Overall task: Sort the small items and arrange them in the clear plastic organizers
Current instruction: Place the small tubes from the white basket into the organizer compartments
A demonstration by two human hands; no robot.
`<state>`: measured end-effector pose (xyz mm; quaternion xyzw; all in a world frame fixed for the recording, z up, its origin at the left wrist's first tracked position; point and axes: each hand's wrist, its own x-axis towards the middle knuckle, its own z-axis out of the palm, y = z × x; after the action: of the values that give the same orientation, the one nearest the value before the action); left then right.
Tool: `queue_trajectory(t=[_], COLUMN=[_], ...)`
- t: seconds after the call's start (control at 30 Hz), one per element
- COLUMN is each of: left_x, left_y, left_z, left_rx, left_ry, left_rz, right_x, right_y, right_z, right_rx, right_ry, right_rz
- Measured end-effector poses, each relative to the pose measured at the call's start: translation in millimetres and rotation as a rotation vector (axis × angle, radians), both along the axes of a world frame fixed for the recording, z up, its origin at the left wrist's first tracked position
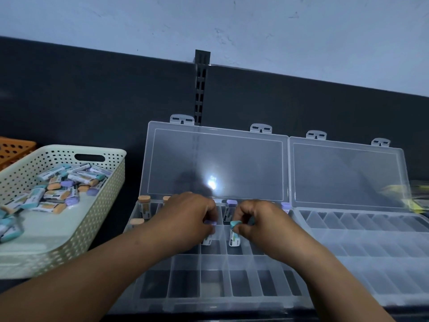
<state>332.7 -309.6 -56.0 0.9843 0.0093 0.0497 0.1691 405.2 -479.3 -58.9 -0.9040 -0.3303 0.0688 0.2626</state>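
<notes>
A clear plastic organizer (185, 291) with its lid up lies in front of me. Over its middle row, my left hand (188, 217) pinches a purple-tipped eraser (210, 222), standing it upright in a compartment. Just to the right, my right hand (257, 219) grips a teal-tipped eraser (234, 233) upright in a neighbouring compartment. Orange-tipped erasers (144, 205) stand in the back-left compartments and purple-tipped ones (231, 206) in the back row. A second clear organizer (371, 242) lies open at the right with nothing in it.
A cream perforated basket (102, 205) at the left holds several loose erasers (58, 194) in teal, orange and purple. An orange basket (14, 149) sits behind it. A dark back panel and slotted upright (201, 89) rise behind the organizers. Yellowish items (415, 196) lie at far right.
</notes>
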Motion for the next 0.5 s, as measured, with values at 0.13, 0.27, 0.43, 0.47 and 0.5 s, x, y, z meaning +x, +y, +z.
queue_trajectory(t=[0.13, 0.27, 0.43, 0.47, 0.5], left_x=[-0.1, -1.9, -4.7, -5.5, -6.2], left_y=[0.5, 1.5, -0.3, -1.1, -1.8], left_z=[-1.5, -3.5, -1.2, 0.8, 3.0], left_rx=[0.013, 0.006, -0.015, -0.018, -0.020], left_ry=[-0.020, -0.030, -0.030, -0.040, -0.054], left_rz=[-0.001, 0.003, 0.018, 0.025, 0.031], right_x=[0.4, -0.9, 1.8, 2.5, 3.5], right_y=[-2.9, -7.0, -17.7, -20.7, -23.6], right_z=[0.7, 2.9, 11.1, 13.9, 16.7], right_rx=[-0.005, 0.021, 0.136, 0.165, 0.190], right_ry=[0.004, 0.029, 0.132, 0.157, 0.178], right_rz=[0.005, 0.009, -0.011, -0.018, -0.027])
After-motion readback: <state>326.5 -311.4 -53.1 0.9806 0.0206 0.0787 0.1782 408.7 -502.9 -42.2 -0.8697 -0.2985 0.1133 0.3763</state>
